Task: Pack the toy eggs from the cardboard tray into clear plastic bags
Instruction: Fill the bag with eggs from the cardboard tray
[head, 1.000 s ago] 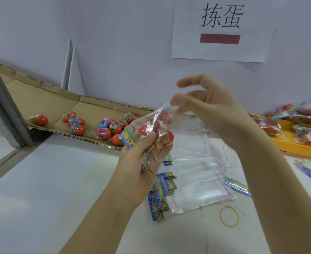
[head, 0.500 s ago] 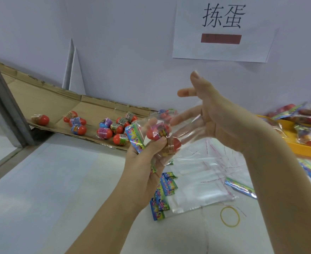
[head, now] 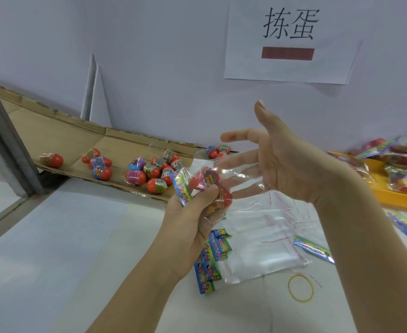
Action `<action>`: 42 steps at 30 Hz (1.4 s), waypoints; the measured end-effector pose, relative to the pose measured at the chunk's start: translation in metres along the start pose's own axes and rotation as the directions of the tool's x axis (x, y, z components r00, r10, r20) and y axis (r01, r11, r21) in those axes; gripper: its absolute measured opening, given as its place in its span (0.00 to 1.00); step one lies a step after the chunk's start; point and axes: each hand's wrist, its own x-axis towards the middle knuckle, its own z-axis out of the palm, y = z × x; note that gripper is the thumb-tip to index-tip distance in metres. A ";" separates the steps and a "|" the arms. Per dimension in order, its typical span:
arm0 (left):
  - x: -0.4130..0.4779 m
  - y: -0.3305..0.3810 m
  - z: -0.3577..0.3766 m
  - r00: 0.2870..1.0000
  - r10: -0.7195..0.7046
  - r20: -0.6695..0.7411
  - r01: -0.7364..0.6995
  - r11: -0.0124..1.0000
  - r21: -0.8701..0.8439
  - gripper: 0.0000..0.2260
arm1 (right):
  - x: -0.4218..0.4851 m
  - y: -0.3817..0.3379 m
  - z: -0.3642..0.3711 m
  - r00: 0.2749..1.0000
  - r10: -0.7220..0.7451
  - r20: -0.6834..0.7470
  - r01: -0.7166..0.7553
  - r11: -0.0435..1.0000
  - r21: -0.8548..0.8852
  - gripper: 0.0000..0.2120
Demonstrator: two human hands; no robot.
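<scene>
My left hand (head: 190, 212) grips the bottom of a clear plastic bag (head: 243, 174) that holds red toy eggs (head: 207, 181) and a colourful card (head: 181, 187). My right hand (head: 286, 164) is flat, fingers straight, with the bag's open upper part lying over its fingers. Several loose toy eggs (head: 147, 173) lie on the flattened cardboard tray (head: 61, 138) at the back left, and a few more eggs (head: 218, 151) sit by the wall past the tray's end.
A pile of empty clear bags (head: 265, 239) and colourful cards (head: 209, 260) lie on the white table below my hands, with a yellow rubber band (head: 301, 288) nearby. A yellow tray (head: 389, 193) of filled bags stands at the right. A grey metal post (head: 3, 138) rises at left.
My right hand went from curled fingers pinching the bag's top to a flat hand under the bag's mouth. My left hand with the bag tilted slightly right and lower.
</scene>
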 end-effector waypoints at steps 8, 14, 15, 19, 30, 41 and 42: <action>0.006 0.012 -0.008 0.994 -0.013 -0.113 0.003 0.996 -0.085 0.16 | 0.010 0.002 0.006 0.970 -0.146 -0.192 0.142 0.989 -0.035 0.25; 0.015 0.040 -0.029 0.971 0.083 -0.224 -0.140 0.958 -0.252 0.07 | 0.041 0.038 0.007 0.624 -0.551 -0.554 0.228 0.807 -0.545 0.10; 0.016 0.043 -0.029 0.969 0.099 -0.224 -0.156 0.955 -0.254 0.06 | 0.048 0.051 0.013 0.717 -0.524 -0.459 0.130 0.748 -0.651 0.13; 0.019 0.049 -0.030 0.963 0.110 -0.245 -0.179 0.944 -0.279 0.08 | 0.069 0.082 0.051 0.930 -0.355 -0.098 0.126 0.558 -0.820 0.21; 0.020 0.044 -0.034 0.981 0.092 -0.170 -0.136 0.953 -0.269 0.11 | 0.067 0.073 0.065 0.738 -0.502 -0.452 0.155 0.777 -0.610 0.15; 0.010 0.029 -0.019 0.993 0.086 -0.083 -0.100 0.979 -0.178 0.19 | 0.003 -0.005 0.026 0.657 -0.659 -0.365 0.439 0.729 -0.526 0.16; 0.009 0.028 -0.019 0.994 0.078 -0.071 -0.089 0.981 -0.172 0.17 | 0.002 -0.005 0.027 0.681 -0.650 -0.336 0.386 0.709 -0.590 0.16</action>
